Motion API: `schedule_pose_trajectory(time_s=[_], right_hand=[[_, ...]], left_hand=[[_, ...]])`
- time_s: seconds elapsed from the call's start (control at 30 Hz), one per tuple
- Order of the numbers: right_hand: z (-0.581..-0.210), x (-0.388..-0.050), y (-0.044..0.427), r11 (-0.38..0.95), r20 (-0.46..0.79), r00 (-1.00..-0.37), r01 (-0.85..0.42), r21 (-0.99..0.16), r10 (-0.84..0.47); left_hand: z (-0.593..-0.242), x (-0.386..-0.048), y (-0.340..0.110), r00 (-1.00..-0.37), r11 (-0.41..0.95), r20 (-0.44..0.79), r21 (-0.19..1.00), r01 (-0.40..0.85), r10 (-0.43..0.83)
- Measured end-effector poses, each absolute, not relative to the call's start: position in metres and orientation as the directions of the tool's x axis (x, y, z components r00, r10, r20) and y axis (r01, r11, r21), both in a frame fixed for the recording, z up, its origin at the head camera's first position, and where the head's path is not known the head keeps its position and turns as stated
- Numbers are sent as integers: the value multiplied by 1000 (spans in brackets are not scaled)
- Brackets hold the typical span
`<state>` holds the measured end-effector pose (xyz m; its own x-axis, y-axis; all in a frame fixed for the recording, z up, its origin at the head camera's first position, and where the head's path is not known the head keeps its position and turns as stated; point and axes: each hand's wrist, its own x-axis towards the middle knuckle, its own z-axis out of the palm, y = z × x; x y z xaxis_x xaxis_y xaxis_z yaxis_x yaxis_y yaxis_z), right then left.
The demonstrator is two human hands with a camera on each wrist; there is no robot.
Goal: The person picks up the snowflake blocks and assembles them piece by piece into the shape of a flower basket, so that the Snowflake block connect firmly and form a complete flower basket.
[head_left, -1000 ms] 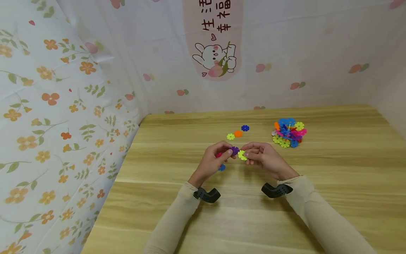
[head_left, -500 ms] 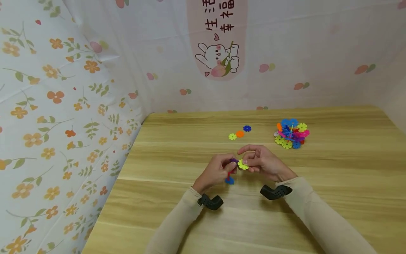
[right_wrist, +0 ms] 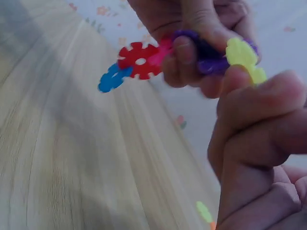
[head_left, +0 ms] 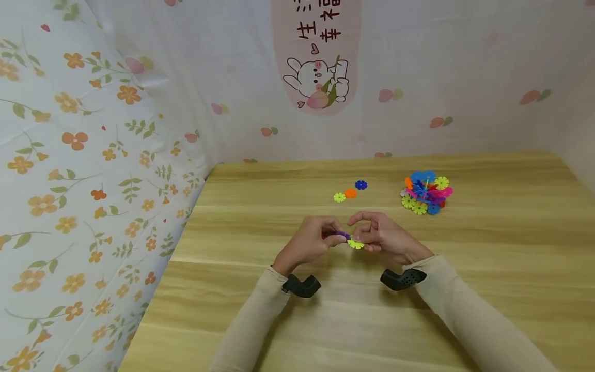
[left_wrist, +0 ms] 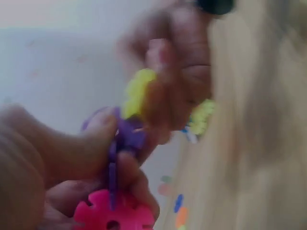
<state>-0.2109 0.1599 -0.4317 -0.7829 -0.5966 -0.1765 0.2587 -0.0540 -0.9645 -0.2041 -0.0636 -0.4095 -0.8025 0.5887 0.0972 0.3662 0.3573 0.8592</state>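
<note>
In the head view my left hand (head_left: 307,242) pinches a purple notched plastic disc (head_left: 343,234) between thumb and fingers. Linked in a chain from the purple pieces are a pink disc (left_wrist: 103,212), a red disc (right_wrist: 128,62) and a blue disc (right_wrist: 109,80); the head view hides these behind the left hand. My right hand (head_left: 385,238) pinches a yellow notched disc (head_left: 356,245), index finger raised off it. The yellow disc's edge meets the purple one in both wrist views. Blur and fingers hide whether their slots interlock.
On the wooden table (head_left: 260,201), beyond the hands, lie single yellow (head_left: 339,197), orange (head_left: 350,193) and dark blue (head_left: 361,185) discs. A pile of mixed coloured discs (head_left: 425,194) sits farther right. Patterned cloth (head_left: 209,93) hangs at the back and left.
Both hands have come slightly nearer the body. My right index finger has lifted off the yellow disc. The chain has turned, so its blue and red discs no longer show in the head view.
</note>
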Motion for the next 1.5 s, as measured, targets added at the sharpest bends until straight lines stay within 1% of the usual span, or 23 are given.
schedule_pose_trajectory(time_s=[0.13,0.23,0.4,0.5,0.57,0.67,0.7,0.77,0.83,0.87,0.93,0.97,1.0,1.07,1.2,1.33,1.43,1.5], right_hand=[[-429,-210,156,-91,-149,-805,243,-966,-574],[-428,-207,153,-133,-135,-829,243,-961,-543],[-433,-199,148,-225,-104,-869,238,-945,-484],[-435,-199,149,-221,-89,-863,225,-949,-498],[-434,-205,151,-156,-98,-841,211,-965,-533],[-430,-227,153,44,-153,-804,156,-987,-574],[-428,-236,152,123,-172,-804,123,-985,-569],[-425,-256,148,336,-175,-828,-17,-942,-532],[-425,-274,143,567,-156,-860,-174,-805,-485],[-426,-281,139,670,-143,-877,-236,-704,-459],[-428,-291,134,811,-122,-897,-316,-493,-424],[-430,-294,132,843,-126,-902,-327,-426,-414],[-432,-294,132,863,-122,-904,-340,-374,-409],[-435,-292,132,870,-90,-905,-366,-331,-416],[-441,-281,137,816,40,-866,-485,-314,-499],[-443,-270,141,748,97,-816,-564,-350,-570],[-443,-264,144,727,76,-810,-560,-399,-582],[-443,-261,149,714,49,-815,-533,-454,-577]], left_hand=[[-403,-210,-65,-819,279,136,898,339,558],[-401,-212,-64,-816,269,140,901,339,561],[-403,-212,-63,-816,246,119,920,305,566],[-408,-211,-63,-811,223,103,935,276,576],[-410,-211,-64,-807,214,95,940,264,582],[-411,-210,-66,-809,233,91,934,272,581],[-412,-210,-67,-813,246,88,929,275,576],[-412,-211,-67,-822,273,82,921,278,563],[-412,-212,-67,-836,298,70,915,271,545],[-412,-212,-67,-838,302,67,915,268,542],[-413,-213,-66,-833,310,61,911,271,550],[-413,-213,-65,-828,312,57,910,272,558],[-413,-213,-65,-822,315,51,908,275,568],[-415,-213,-64,-810,313,49,907,281,584],[-419,-212,-65,-810,314,76,898,309,582],[-421,-211,-69,-821,312,128,884,348,556],[-422,-210,-70,-823,319,154,870,376,547],[-422,-211,-70,-823,324,166,863,388,543]])
